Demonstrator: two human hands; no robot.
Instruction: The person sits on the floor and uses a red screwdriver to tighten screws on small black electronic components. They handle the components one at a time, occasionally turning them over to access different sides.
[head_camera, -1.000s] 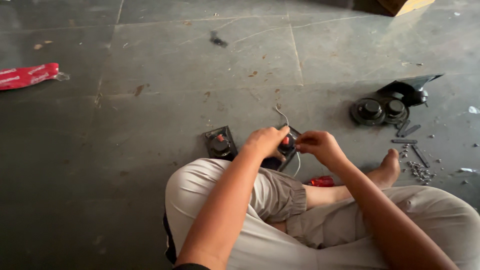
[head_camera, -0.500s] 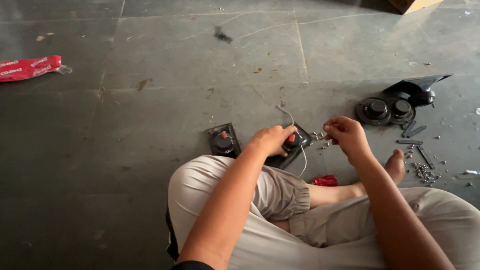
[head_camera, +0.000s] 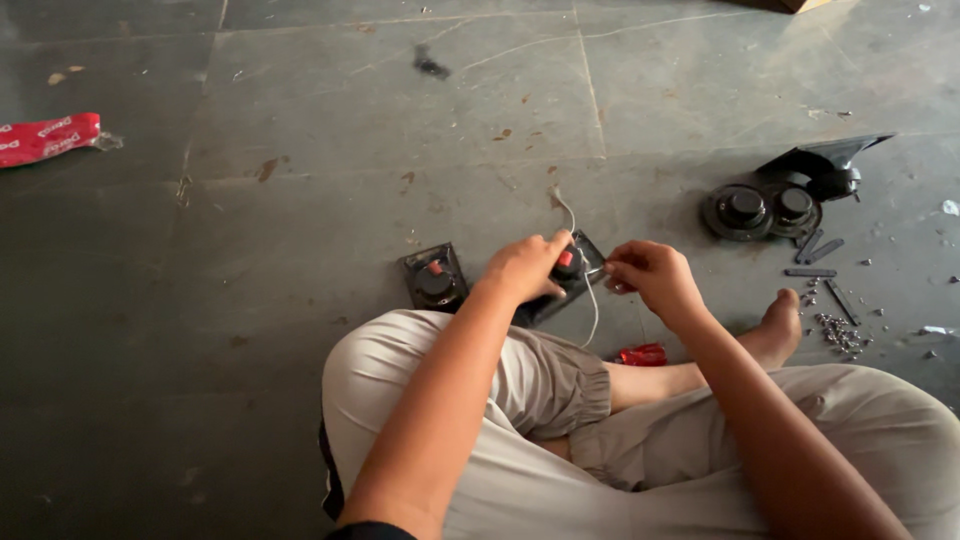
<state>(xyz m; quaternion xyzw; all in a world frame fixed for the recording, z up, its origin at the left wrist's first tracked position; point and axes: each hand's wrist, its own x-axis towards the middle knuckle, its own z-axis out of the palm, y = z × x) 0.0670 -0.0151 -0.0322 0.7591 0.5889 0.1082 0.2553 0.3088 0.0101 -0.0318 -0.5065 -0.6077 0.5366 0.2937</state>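
Note:
I sit cross-legged on a grey stone floor. My left hand (head_camera: 525, 266) presses on a small black square part with a red button (head_camera: 575, 268), holding it against the floor. My right hand (head_camera: 648, 276) is just to its right, fingers pinched on the end of a thin pale wire (head_camera: 590, 300) that comes off that part and loops down toward my leg. A second black square part with a red button (head_camera: 436, 277) lies on the floor left of my left hand, untouched.
Two round black parts (head_camera: 760, 208) lie at the right beside a black bracket (head_camera: 825, 165). Dark strips (head_camera: 815, 258) and several small screws (head_camera: 838, 330) lie near my foot (head_camera: 780, 322). A small red item (head_camera: 642, 354) rests by my shin. A red wrapper (head_camera: 45, 138) lies far left.
My right hand reached out to the right half a second ago and has come back close to the part. My left hand has stayed on the black part.

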